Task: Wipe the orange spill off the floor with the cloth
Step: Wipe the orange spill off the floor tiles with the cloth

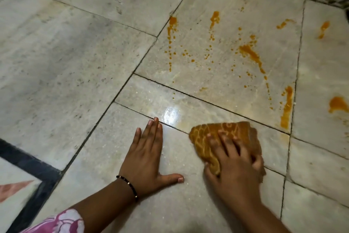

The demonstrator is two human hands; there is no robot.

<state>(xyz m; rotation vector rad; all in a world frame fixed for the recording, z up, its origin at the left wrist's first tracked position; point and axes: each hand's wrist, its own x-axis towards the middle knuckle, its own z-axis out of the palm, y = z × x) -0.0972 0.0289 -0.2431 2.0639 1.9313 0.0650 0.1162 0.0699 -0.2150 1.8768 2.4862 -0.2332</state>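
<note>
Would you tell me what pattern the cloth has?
The cloth is orange-brown with pale wavy lines, seen in the head view.

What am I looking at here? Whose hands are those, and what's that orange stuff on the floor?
The camera sits on a person's head and looks down, so you see that person's own hands. The left hand lies flat on the marble floor, probably for support. The right hand presses an orange patterned cloth against the floor. Farther away, the orange spill lies in streaks and drops across the tiles, not yet wiped. The left wrist wears a thin black bracelet, with a pink flowered sleeve below it.
</note>
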